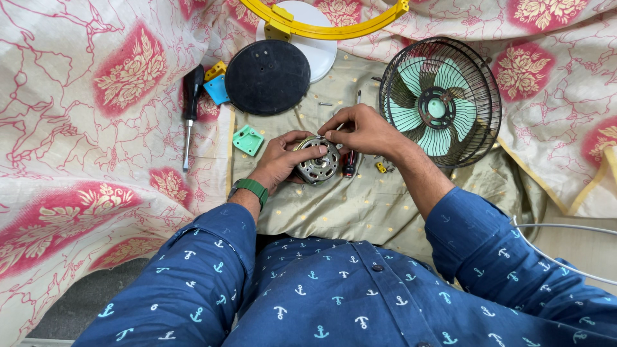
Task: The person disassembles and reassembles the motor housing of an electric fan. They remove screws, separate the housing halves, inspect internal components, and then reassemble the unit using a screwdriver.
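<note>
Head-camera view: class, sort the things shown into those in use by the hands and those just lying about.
In hand:
round grey metal fan motor
left hand
right hand

Lying about:
black-handled screwdriver
round black plastic disc
black wire cage with green fan blades
small green plastic square piece

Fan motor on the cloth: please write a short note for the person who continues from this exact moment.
Left hand grips the round metal fan motor from the side, holding it on the beige cloth. Right hand pinches at the motor's top edge; what it holds is too small to tell. Fan cage with green blades lies right, black round cover and screwdriver lie left. Done: motor is out of the fan. Left: loose screws and small parts remain scattered.
</note>
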